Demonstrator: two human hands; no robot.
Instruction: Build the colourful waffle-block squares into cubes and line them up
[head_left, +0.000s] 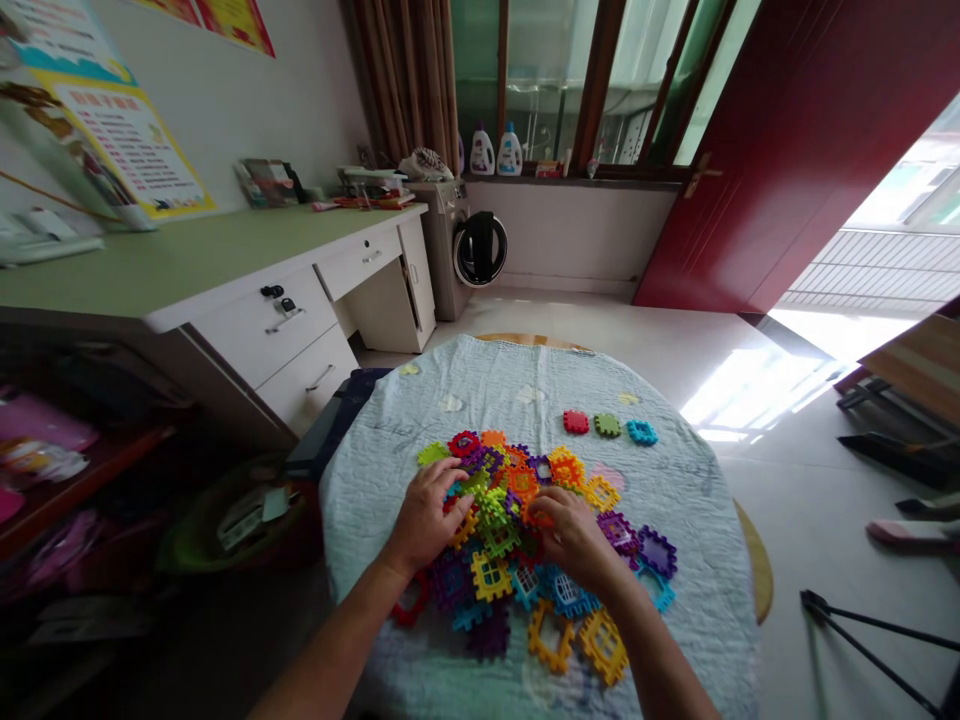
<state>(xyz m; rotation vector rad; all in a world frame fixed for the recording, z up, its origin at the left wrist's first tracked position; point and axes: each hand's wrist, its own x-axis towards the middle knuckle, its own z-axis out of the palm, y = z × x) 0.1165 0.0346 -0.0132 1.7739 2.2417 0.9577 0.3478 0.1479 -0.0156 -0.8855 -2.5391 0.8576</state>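
A heap of bright plastic interlocking building blocks [491,535] with notched edges lies on the round table. My left hand [429,512] rests on the heap's left side, thumb and fingers apart, touching green and yellow blocks. On the right side, the fingers of my right hand [574,532] curl round an orange block [541,515], partly covered by them. A yellow window-shaped block [491,576] lies between my wrists. Apart from the heap, a red block [576,422], a green block [607,426] and a blue block [642,432] form a row.
A pale blue cloth [517,380] covers the table. A desk [285,250] with drawers stands at the left, a washing machine [448,245] with its door ajar behind it. A red door [750,170] is at the right. Black thin legs [862,625] stand on the floor nearby.
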